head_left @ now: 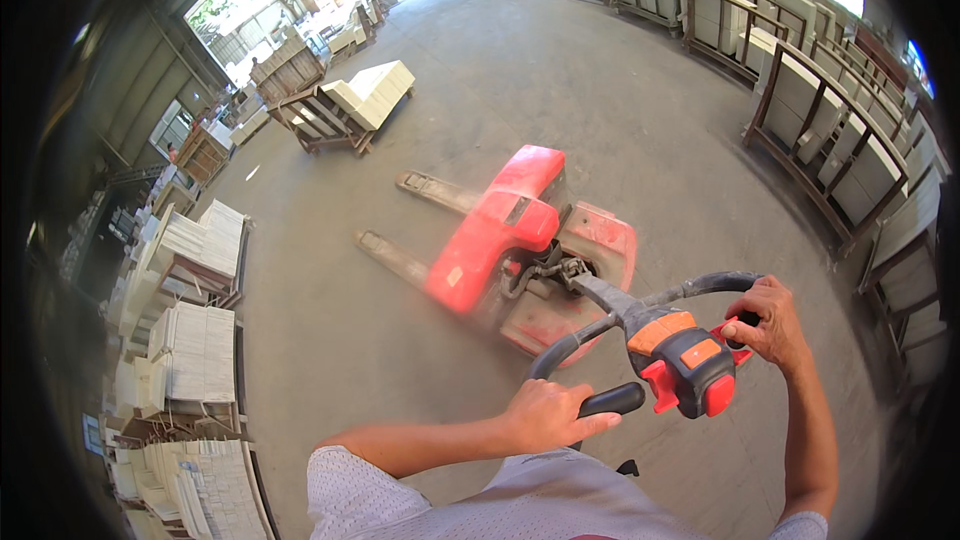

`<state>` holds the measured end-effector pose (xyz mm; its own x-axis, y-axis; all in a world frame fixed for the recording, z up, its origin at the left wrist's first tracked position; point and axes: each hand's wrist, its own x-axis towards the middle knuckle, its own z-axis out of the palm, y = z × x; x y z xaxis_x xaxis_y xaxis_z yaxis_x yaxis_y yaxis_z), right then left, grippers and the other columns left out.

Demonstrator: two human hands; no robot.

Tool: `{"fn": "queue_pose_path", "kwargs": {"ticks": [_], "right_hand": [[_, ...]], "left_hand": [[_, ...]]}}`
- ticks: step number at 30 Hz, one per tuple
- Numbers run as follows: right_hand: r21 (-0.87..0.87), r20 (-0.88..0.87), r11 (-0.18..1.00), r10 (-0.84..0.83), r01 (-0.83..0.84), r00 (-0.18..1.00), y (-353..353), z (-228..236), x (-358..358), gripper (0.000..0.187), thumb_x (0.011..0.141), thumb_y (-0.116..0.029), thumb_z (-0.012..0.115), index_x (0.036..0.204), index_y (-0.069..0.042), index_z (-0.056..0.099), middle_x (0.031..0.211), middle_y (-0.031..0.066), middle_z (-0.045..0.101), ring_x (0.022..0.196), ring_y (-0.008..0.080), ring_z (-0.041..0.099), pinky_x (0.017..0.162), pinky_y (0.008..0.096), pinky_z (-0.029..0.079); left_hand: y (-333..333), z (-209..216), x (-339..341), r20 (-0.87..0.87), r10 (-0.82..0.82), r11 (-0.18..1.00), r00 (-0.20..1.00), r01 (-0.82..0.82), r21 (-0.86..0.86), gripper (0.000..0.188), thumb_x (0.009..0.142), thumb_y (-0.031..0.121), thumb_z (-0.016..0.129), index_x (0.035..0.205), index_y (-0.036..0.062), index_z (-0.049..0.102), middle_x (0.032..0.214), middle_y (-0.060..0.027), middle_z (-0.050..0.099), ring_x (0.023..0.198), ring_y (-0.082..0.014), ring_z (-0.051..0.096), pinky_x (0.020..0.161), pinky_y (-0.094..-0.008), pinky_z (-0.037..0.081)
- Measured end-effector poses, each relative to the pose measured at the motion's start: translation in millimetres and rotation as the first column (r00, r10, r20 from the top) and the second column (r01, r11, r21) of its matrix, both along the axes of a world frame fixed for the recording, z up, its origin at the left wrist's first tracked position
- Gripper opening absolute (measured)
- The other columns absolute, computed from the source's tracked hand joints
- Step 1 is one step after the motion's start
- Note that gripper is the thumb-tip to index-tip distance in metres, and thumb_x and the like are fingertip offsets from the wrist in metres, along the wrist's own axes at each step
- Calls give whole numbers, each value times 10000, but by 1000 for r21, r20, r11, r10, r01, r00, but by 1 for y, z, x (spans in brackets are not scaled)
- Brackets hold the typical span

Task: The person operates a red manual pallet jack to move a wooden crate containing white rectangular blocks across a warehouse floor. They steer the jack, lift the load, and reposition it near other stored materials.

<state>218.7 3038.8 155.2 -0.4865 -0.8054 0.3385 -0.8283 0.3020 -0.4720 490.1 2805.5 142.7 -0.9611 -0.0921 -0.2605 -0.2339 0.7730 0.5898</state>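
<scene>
A red electric pallet truck stands ahead of me on the floor, its two forks pointing away to the far left. Its tiller reaches back toward me and ends in a control head with orange panels and red buttons. My left hand is closed over the left side of the handle, by the black grip; its thumb lies along that grip. Around the right grip, beside a red lever, my right hand is closed. Nothing rests on the visible forks.
A wooden rack with pale slabs stands beyond the forks. More stacks of slabs line the left side. Along the right run several dark frames holding slabs. A wide bright doorway opens at the far left.
</scene>
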Motion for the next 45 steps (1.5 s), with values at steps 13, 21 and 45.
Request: {"fn": "queue_pose_path", "kwargs": {"ticks": [13, 21, 45], "right_hand": [[0, 278, 988, 151, -157, 949, -117, -13, -225, 452, 690, -516, 771, 755, -77, 682, 804, 24, 650, 915, 197, 620, 1155, 469, 248], [-39, 278, 936, 346, -349, 896, -219, -22, -373, 358, 679, -440, 795, 724, -97, 700, 795, -2, 666, 903, 174, 607, 1129, 427, 282], [182, 341, 533, 754, -826, 562, -710, -67, -544, 334, 750, -447, 770, 775, -116, 732, 816, -24, 660, 953, 163, 605, 1181, 466, 222]], "left_hand": [[-33, -11, -188, 5, 248, 961, 969, -247, 123, 620, 926, 612, 520, 925, 6, 654, 700, -201, 657, 678, -414, 650, 632, -502, 495], [-62, -31, -307, -112, 432, 899, 895, -417, 137, 560, 978, 554, 477, 903, 20, 627, 643, -190, 645, 634, -409, 654, 574, -516, 496], [-350, -69, -494, 14, 825, 566, 565, -825, -9, 598, 987, 587, 410, 912, 22, 594, 713, -208, 680, 701, -446, 666, 660, -555, 511]]}}
